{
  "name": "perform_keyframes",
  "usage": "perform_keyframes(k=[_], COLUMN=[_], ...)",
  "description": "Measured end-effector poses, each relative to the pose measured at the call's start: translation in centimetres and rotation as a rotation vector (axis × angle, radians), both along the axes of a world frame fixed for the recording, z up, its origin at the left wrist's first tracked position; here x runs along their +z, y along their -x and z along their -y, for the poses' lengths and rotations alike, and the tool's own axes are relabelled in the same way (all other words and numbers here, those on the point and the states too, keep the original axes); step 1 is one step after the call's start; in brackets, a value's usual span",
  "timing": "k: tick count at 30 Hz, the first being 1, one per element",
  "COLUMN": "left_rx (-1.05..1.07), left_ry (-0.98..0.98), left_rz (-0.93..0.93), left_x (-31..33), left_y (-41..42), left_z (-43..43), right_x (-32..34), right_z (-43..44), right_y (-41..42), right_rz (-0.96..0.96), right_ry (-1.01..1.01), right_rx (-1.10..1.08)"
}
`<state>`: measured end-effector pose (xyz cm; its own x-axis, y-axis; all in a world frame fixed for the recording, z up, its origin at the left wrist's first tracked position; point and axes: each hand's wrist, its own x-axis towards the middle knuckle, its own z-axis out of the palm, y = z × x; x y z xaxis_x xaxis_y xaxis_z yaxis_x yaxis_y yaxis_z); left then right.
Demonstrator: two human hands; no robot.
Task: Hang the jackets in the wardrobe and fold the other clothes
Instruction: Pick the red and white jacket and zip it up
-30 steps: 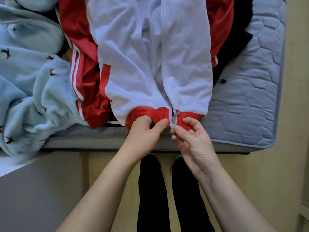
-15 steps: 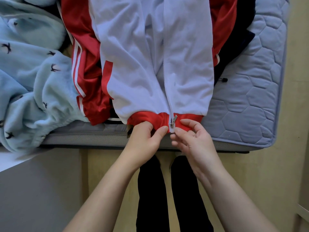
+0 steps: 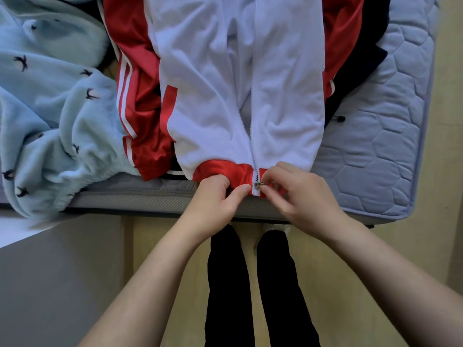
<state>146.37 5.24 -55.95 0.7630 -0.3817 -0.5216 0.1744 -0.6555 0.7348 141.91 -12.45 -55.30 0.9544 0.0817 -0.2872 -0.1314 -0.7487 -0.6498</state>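
- I am working on the hanging step. The white jacket (image 3: pixel 213 96) is lying flat on the bed (image 3: pixel 375 151), with its red hem (image 3: pixel 225 171) right at my fingers (image 3: pixel 240 192).
- My left hand (image 3: pixel 215 200) is gripping the hem just left of the zip, curled round the fabric and holding it taut.
- My right hand (image 3: pixel 303 196) is pinching the zipper pull (image 3: pixel 258 184) at the very bottom of the track. Farther from my fingers the two fronts are gaping open.
- I judge the slider is only just seated, so the next move calls for drawing the pull away from me while the left hand is anchoring the hem.
- Left of my fingers, a red striped garment (image 3: pixel 135 96) and a blue fleece (image 3: pixel 50 108) are lying unfolded.
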Motion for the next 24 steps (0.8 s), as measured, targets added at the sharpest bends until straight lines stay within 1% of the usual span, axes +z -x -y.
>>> perform_keyframes(k=[3, 5, 8, 10, 12, 13, 14, 15, 16, 18, 21, 24], left_rx=[-0.087, -0.152, -0.163, -0.027, 0.152, 0.204, 0.228, 0.241, 0.248, 0.229, 0.145, 0.079], left_ry=[-0.020, -0.029, -0.035, 0.024, 0.093, 0.094, 0.083, 0.079, 0.070, 0.041, 0.014, 0.000], left_rz=[0.049, 0.065, 0.022, -0.126, -0.317, -0.361, -0.376, -0.383, -0.384, -0.364, -0.304, -0.258], left_x=[0.0, -0.5, -1.5, -1.8, -1.7, -1.6, -1.5, -1.5, -1.6, -1.9, -2.2, -2.4], left_y=[-0.1, 0.1, 0.4, 0.7, 1.4, 1.8, 2.1, 2.4, 2.6, 2.5, 2.1, 1.7], left_z=[-0.2, -0.4, -0.6, -0.5, -0.3, -0.2, -0.2, -0.2, -0.3, -0.6, -0.9, -1.1], right_x=[-0.1, -0.4, -1.0, -1.1, -0.9, -0.9, -1.0, -1.0, -1.1, -1.2, -1.4, -1.5], right_z=[0.5, 1.0, 1.6, 1.5, 1.2, 1.2, 1.3, 1.3, 1.2, 0.8, 0.2, -0.1], right_y=[-1.0, -1.9, -3.3, -4.0, -4.3, -4.3, -4.2, -4.1, -3.9, -3.7, -3.5, -3.6], right_rz=[0.128, 0.169, 0.215, 0.237, 0.137, 0.023, -0.125, -0.264, -0.365, -0.511, -0.687, -0.787], right_ry=[0.145, 0.189, 0.251, 0.291, 0.294, 0.239, 0.105, -0.075, -0.233, -0.444, -0.634, -0.711], right_rx=[0.229, 0.334, 0.477, 0.540, 0.534, 0.487, 0.400, 0.278, 0.155, -0.042, -0.273, -0.417])
